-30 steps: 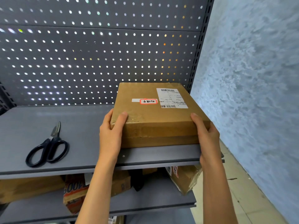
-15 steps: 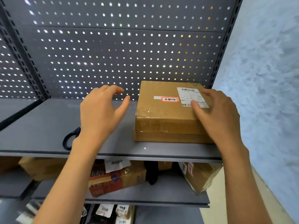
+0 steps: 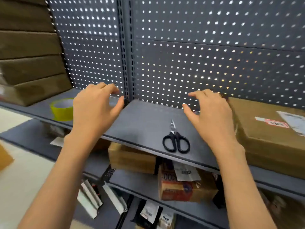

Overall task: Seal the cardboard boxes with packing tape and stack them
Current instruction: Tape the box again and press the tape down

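Fig.: head view, near to far. Both forearms reached fwd over the shelf (image 3: 143,123). Left hand (image 3: 94,109) hovered w/ fingers spread and loosely bent, holding nothing; right hand (image 3: 212,116) likewise, grip empty, fingers relaxed. Scissors (image 3: 176,141) lay closed on the shelf betw. the hands, nearer the right. Taped cardboard box (image 3: 267,139) sat at the shelf's right end, just beside the right hand, not touched; labels on its top face. Roll of packing tape (image 3: 61,109) stood at left, partly behind the left hand. Stack of boxes (image 3: 31,70) rose at far left. Judged: box stiff, prob. light-to-moderate, taped faces slick; best held at opposite side walls, near bottom edges.
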`<state>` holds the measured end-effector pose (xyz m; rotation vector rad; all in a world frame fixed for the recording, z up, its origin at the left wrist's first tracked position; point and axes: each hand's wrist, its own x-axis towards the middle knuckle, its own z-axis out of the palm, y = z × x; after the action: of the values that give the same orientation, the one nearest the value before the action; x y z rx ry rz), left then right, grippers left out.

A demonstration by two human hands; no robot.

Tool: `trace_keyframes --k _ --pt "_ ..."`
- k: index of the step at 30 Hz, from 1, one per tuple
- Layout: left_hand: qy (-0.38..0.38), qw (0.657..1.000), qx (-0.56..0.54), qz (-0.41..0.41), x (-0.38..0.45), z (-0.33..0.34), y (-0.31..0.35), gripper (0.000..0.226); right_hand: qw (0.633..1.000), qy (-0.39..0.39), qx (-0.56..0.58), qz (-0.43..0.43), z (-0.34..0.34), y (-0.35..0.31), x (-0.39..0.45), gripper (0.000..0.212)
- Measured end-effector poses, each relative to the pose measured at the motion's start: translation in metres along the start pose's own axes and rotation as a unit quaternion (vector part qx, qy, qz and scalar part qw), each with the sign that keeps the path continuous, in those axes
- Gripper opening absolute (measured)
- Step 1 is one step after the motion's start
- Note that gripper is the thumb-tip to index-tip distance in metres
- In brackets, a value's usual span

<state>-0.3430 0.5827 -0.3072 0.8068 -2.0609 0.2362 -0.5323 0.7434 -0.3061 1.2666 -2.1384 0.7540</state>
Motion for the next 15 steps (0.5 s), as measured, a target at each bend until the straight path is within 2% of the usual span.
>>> trace_keyframes --k 8,15 --pt "0.016 0.997 0.061 -0.043 -0.015 -0.046 -0.154 0.033 0.995 -0.035 0.068 -0.069 0.075 -0.157 0.026 0.031" --pt "0.034 0.990 0.111 -0.078 -0.020 -0.082 -0.248 0.028 0.987 -0.042 0.104 -0.116 0.120 -0.261 0.049 0.030"
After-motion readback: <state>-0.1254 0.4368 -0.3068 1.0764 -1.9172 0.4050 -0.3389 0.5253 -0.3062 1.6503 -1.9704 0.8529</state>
